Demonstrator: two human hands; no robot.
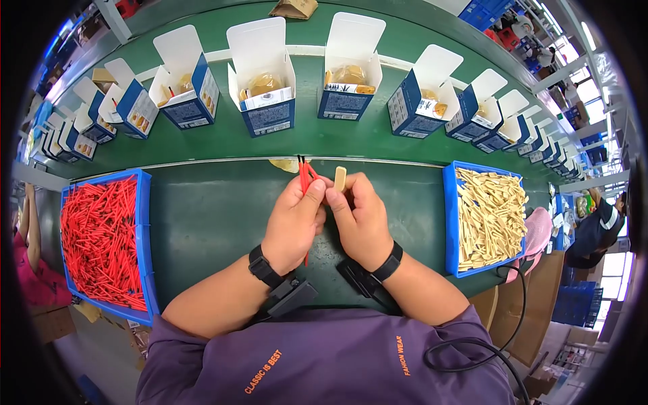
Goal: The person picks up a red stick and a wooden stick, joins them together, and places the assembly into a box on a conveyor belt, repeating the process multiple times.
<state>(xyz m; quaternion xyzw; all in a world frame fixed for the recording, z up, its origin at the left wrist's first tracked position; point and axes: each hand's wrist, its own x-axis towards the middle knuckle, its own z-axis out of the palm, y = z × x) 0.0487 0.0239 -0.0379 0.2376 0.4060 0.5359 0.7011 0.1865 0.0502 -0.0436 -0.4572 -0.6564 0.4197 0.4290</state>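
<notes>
Slim red sticks with black tips (304,175) are gripped by the left hand (290,223), its thumb closed on them; beside them, a short pale wooden piece (340,178) stands upright in the closed fingers of the right hand (363,223). Both are over the middle of the dark green table (209,223), just short of its pale far edge strip, where a yellowish scrap (286,165) lies. A blue bin (143,236) heaped with red sticks is at the left, another blue tray (451,223) full of wooden pieces at the right. Beyond the strip, a green surface (310,145) carries a row of open blue-and-white cartons (268,118), lids raised. A pink cloth (538,231) and a black cable (521,317) are by the right tray. Co-workers show at both sides of the workshop. The hands meet, thumbs up; the forearms angle inward from below, each wrist wearing a black band (261,264).
</notes>
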